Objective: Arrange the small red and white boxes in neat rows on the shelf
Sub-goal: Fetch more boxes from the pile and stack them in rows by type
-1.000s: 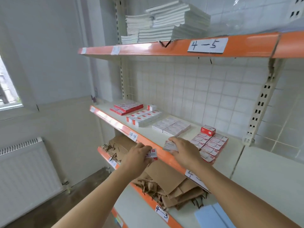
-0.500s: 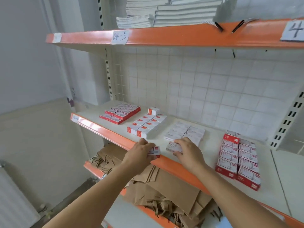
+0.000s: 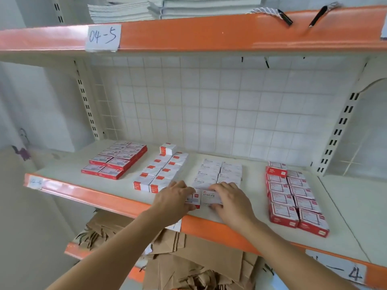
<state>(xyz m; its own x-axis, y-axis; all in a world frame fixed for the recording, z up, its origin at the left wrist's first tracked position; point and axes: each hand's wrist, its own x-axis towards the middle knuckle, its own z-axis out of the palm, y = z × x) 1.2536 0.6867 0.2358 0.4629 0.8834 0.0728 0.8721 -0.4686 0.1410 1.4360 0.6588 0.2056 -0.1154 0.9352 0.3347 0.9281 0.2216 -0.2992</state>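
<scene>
Our left hand [image 3: 173, 200] curls its fingers [image 3: 186, 190] round a small red and white box [image 3: 193, 200] at the front of the shelf [image 3: 345, 210], and our right hand [image 3: 230, 200] lays bent fingers [image 3: 217, 187] over a white box [image 3: 210, 198] printed "STAPLES"; the two boxes touch side by side between our hands. Just behind our right fingers lies a double row of white boxes [image 3: 222, 171], several also reading "STAPLES". Behind our left fingers runs a double row of white boxes with red ends [image 3: 161, 171], one extra box [image 3: 167, 148] stacked at its far end. Further left sits a flat block of red-edged boxes [image 3: 115, 160]. Well to the right of our right hand stands another double row of red and white boxes [image 3: 293, 197]. On the orange edge above, a paper label [image 3: 103, 37] reads "04-5"; a label [image 3: 337, 268] near our right forearm ends in "4".
</scene>
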